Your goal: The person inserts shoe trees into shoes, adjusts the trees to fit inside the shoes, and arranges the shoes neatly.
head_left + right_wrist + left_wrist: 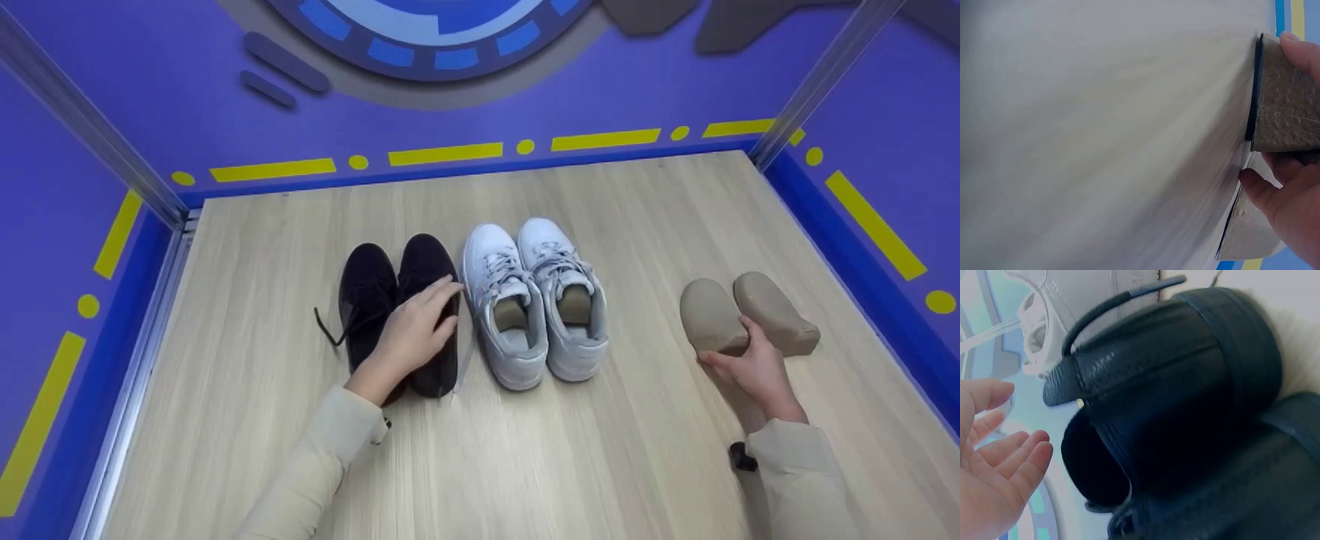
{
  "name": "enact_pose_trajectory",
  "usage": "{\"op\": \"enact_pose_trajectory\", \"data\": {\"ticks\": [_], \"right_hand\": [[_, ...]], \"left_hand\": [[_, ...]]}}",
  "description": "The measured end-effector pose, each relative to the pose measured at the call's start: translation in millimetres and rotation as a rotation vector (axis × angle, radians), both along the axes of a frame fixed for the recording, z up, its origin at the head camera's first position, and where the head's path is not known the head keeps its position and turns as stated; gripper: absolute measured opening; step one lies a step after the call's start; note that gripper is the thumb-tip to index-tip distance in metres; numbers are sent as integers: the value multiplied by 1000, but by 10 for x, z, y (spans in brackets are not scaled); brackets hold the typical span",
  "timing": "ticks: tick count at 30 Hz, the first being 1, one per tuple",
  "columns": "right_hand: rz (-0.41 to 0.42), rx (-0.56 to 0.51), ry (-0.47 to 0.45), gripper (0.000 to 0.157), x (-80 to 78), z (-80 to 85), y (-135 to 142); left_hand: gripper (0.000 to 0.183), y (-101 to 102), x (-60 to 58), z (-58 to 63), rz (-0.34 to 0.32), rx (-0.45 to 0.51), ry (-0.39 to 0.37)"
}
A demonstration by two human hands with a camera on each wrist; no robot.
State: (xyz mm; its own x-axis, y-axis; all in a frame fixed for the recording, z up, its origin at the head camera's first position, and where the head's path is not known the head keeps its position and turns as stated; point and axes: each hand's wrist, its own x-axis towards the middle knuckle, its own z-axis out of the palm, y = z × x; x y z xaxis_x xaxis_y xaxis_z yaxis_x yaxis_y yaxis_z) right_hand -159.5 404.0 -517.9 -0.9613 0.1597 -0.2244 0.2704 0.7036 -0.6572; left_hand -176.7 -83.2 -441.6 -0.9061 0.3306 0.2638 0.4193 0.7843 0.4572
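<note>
A pair of black lace-up shoes, a left one (367,274) and a right one (427,259), stands side by side left of centre. My left hand (412,330) is over them with its fingers extended; in the left wrist view it appears beside a black shoe (1157,365), apart from it and holding nothing. At the right, my right hand (761,371) pinches the rear end of a beige toe-shaped form (709,311) between thumb and fingers. A matching beige form (776,311) lies just right of it. The right wrist view shows the gripped form's textured end (1289,101).
White sneakers, one (491,251) beside the other (544,240), stand right of the black pair, toes toward the back wall. Brownish material shows inside them. A loose black lace (328,330) sticks out leftward. Purple walls (420,124) enclose the wooden tabletop (637,240) at back and sides.
</note>
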Motion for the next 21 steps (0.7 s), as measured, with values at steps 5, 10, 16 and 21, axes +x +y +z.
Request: {"op": "enact_pose_trajectory", "data": {"ticks": [5, 10, 16, 21], "right_hand": [[-12, -19, 24, 106, -3, 4, -8], [-27, -31, 52, 105, -1, 32, -28], [-23, 29, 57, 104, -10, 96, -64], [-28, 27, 58, 103, -30, 155, -93]], "left_hand": [[40, -106, 24, 7, 30, 4, -25], [38, -195, 35, 7, 53, 14, -29], [32, -310, 23, -32, 64, 12, -13], [31, -424, 5, -65, 88, 27, 2]]}}
